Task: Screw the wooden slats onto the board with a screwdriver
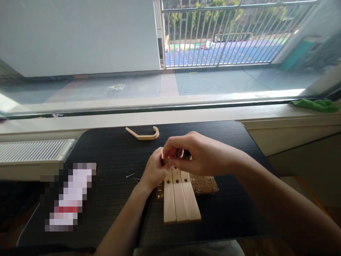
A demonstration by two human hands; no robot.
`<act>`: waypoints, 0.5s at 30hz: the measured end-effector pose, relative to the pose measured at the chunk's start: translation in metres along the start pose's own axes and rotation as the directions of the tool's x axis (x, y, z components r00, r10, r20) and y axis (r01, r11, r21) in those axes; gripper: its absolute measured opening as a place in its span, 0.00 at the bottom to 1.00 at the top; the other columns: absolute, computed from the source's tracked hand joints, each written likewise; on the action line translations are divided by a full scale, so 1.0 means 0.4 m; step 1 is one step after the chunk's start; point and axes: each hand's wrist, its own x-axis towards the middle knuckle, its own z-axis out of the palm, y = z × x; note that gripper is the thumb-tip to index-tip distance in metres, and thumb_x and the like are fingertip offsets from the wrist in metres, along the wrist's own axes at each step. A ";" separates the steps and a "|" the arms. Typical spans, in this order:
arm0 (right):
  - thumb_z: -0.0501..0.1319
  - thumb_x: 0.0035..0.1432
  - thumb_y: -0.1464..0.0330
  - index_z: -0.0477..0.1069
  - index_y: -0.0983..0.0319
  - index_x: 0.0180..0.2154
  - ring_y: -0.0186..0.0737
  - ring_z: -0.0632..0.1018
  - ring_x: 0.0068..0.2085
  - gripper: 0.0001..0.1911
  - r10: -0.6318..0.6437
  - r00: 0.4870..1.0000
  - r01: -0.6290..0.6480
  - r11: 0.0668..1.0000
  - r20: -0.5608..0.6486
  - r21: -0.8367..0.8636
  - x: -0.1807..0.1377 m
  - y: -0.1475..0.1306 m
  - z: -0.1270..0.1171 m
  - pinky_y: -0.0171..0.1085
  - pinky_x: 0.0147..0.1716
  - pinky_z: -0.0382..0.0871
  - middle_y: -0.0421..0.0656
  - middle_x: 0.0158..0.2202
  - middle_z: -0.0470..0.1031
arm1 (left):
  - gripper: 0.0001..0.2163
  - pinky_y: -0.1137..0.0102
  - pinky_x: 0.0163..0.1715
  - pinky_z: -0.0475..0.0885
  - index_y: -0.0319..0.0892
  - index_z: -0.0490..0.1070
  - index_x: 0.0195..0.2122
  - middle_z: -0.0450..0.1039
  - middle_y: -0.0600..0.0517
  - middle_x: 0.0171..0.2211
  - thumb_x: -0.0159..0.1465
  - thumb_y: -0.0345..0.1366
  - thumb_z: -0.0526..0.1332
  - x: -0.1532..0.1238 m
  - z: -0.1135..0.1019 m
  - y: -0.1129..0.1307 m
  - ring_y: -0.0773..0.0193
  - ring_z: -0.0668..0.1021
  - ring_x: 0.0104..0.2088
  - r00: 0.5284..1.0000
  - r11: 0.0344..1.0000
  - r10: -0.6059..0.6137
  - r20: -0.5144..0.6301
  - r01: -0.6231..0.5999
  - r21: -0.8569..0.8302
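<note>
Three pale wooden slats (181, 206) lie side by side on the table, with dark round holes or screw heads in a row across them. My left hand (154, 170) is closed around the far left part of the slats. Above that far end, my right hand (197, 154) is bent over with thumb and forefinger pinched together; what sits between them is too small and hidden to name. Beneath the slats is a brown cardboard piece (205, 184) with tape on it. A few small metal screws or nails (130, 175) lie left of my left hand.
A curved, hook-shaped wooden piece (145, 136) rests near the far edge of the black table (112, 149). On the left side is a blurred-out white and red item (70, 195). Behind stand a window sill with a green cloth (314, 105) and a white radiator (34, 150).
</note>
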 end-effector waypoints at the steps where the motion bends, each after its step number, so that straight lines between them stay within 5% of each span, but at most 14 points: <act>1: 0.59 0.54 0.79 0.72 0.66 0.38 0.29 0.73 0.30 0.09 -0.025 0.999 0.026 0.999 -0.029 0.022 0.005 0.002 0.004 0.30 0.31 0.66 0.39 0.31 0.76 | 0.03 0.65 0.38 0.71 0.40 0.71 0.32 0.73 0.50 0.33 0.56 0.29 0.63 0.000 0.001 0.000 0.59 0.75 0.37 1.000 1.000 0.009 -0.012 -0.009 -0.005; 7: 0.61 0.58 0.74 0.71 0.66 0.37 0.32 0.74 0.35 0.04 -0.125 0.989 0.145 0.939 -0.084 0.312 0.036 0.008 0.005 0.34 0.37 0.69 0.42 0.34 0.75 | 0.03 0.63 0.41 0.73 0.40 0.72 0.33 0.75 0.47 0.37 0.58 0.29 0.61 -0.001 0.011 -0.013 0.57 0.77 0.40 0.999 0.999 -0.036 -0.017 0.036 0.003; 15: 0.61 0.57 0.71 0.67 0.66 0.33 0.29 0.72 0.29 0.04 -0.200 0.963 -0.007 0.653 0.181 0.757 0.067 0.020 0.000 0.30 0.29 0.67 0.38 0.27 0.70 | 0.09 0.64 0.33 0.76 0.43 0.73 0.34 0.76 0.49 0.33 0.51 0.28 0.67 -0.009 0.003 0.019 0.54 0.78 0.37 0.993 0.973 -0.114 -0.015 0.109 -0.202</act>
